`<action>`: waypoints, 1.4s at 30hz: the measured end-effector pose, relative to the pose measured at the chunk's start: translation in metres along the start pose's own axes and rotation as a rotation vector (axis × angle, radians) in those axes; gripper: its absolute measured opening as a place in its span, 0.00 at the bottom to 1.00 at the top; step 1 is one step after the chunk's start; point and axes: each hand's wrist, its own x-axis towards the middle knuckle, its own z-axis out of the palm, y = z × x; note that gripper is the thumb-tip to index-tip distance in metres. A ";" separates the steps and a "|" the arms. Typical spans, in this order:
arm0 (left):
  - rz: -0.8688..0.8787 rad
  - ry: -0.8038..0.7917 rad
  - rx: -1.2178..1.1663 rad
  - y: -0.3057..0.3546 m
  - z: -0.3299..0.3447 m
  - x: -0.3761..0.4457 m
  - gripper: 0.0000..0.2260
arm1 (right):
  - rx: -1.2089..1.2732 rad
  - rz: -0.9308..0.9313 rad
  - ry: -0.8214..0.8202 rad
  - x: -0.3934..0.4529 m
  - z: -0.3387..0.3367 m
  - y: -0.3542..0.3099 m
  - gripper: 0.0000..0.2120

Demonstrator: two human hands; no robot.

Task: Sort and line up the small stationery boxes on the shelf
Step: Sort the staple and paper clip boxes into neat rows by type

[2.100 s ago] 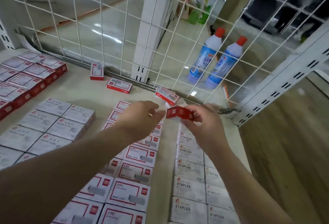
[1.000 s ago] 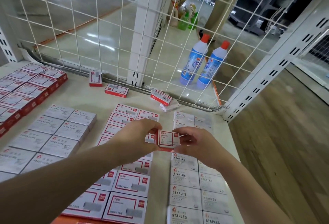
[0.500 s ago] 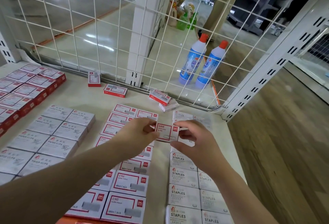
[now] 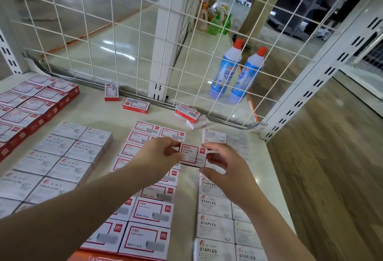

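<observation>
Fingertips of left hand (image 4: 159,154) and right hand (image 4: 222,164) pinch opposite ends of one red-framed box (image 4: 192,155).

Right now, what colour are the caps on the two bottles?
Red caps, clearest in the head view.

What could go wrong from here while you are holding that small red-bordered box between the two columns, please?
1. The red-bordered box reads PAPER CLIPS, yet it hangs between the red staple boxes and the grey STAPLES boxes; it may get filed wrongly.
2. The left hand and right hand hold it only by its ends; it could slip.
3. Both forearms cross lined-up rows and might nudge them askew.
</observation>
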 end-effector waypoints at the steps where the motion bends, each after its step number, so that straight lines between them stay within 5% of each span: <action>1: 0.002 0.007 -0.002 0.000 0.001 0.000 0.13 | 0.000 0.003 -0.002 0.000 0.000 0.000 0.23; 20: -0.061 0.249 0.201 -0.027 -0.043 -0.014 0.12 | 0.044 0.047 -0.021 0.015 0.028 -0.026 0.17; 32: -0.060 0.306 0.721 -0.071 -0.140 -0.054 0.13 | -0.035 0.042 -0.121 0.045 0.099 -0.068 0.15; 42: -0.097 0.474 0.854 -0.128 -0.202 -0.088 0.14 | -0.008 0.031 -0.148 0.075 0.174 -0.116 0.18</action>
